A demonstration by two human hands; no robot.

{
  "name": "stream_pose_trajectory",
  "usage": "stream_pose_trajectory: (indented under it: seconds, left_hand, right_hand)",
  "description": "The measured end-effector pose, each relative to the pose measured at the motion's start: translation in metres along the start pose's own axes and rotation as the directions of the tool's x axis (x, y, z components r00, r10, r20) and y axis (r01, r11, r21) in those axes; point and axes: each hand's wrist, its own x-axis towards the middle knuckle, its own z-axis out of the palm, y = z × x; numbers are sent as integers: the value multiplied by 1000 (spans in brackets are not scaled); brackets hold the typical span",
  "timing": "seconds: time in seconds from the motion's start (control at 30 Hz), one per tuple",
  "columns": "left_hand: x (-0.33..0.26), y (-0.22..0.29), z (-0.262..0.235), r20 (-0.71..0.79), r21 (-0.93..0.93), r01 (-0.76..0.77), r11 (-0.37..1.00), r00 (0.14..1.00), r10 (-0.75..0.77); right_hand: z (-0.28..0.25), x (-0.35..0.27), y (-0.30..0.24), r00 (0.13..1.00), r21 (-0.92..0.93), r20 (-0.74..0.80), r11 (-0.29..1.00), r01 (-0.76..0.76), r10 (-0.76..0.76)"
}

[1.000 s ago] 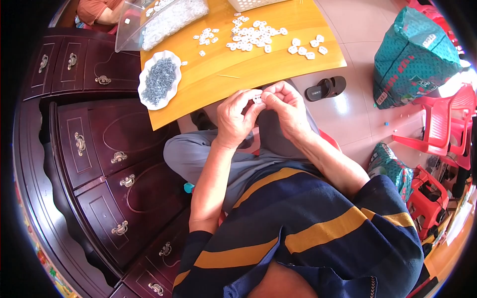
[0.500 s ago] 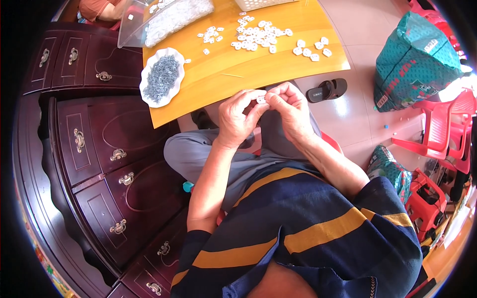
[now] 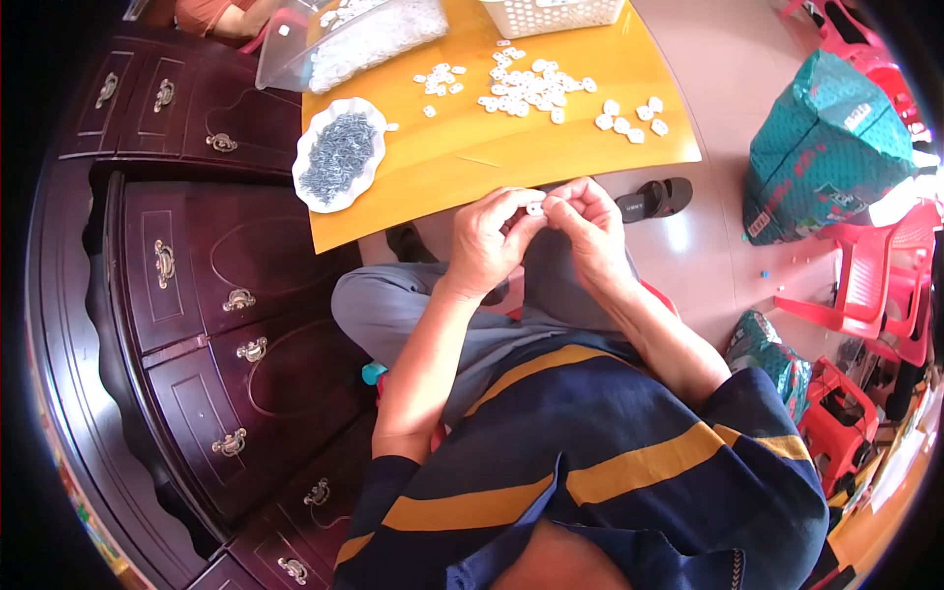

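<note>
Over my lap, just off the table's front edge, my left hand point(image 3: 489, 241) pinches a small white plastic piece point(image 3: 534, 208) with a hole in it between thumb and fingertips. My right hand point(image 3: 593, 231) meets it from the other side, thumb and fingers pressed together at the piece's edge; what they grip is hidden. On the yellow table point(image 3: 423, 187), a scalloped white dish point(image 3: 305, 187) holds many small grey metal pins or nails. Loose white plastic pieces point(image 3: 536, 88) lie in a spread pile, with smaller groups point(image 3: 440, 79) to the left and others point(image 3: 631, 122) to the right.
A clear plastic bin point(image 3: 379, 44) of white pieces and a white perforated basket point(image 3: 556, 18) stand at the back. Dark drawers point(image 3: 231, 256) line the left. Right of the table are sandals point(image 3: 654, 200), a teal bag point(image 3: 826, 147) and red chairs point(image 3: 865, 275). A person's arm point(image 3: 241, 18) shows far left.
The table and its contents sit slightly further right in the picture, as the view has shifted. Both hands stay together at the white piece, whose holed face now shows more clearly.
</note>
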Motion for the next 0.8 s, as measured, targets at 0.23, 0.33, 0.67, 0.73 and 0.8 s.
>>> stream_pose_trajectory:
  seconds: [0.23, 0.33, 0.67, 0.73, 0.8]
  left_hand:
    - [12, -13, -11, 113, -52, 221, 974, 970, -214]
    - [29, -46, -27, -26, 283, 108, 953, 994, -105]
    - [94, -94, -37, 107, 676, -17, 737, 991, -75]
    - [99, -96, -35, 127, 684, -13, 730, 987, -102]
    - [101, -95, -34, 152, 690, -9, 723, 980, -132]
  right_hand:
    - [-11, 13, -18, 992, -153, -107, 985, -77, 61]
    - [-12, 20, -35, 992, -310, -127, 949, -51, 12]
    - [-39, 50, -71, 907, -947, 82, 252, 200, -413]
    - [-41, 53, -72, 894, -954, 105, 209, 214, -435]
    - [-44, 55, -73, 888, -965, 127, 150, 213, -443]
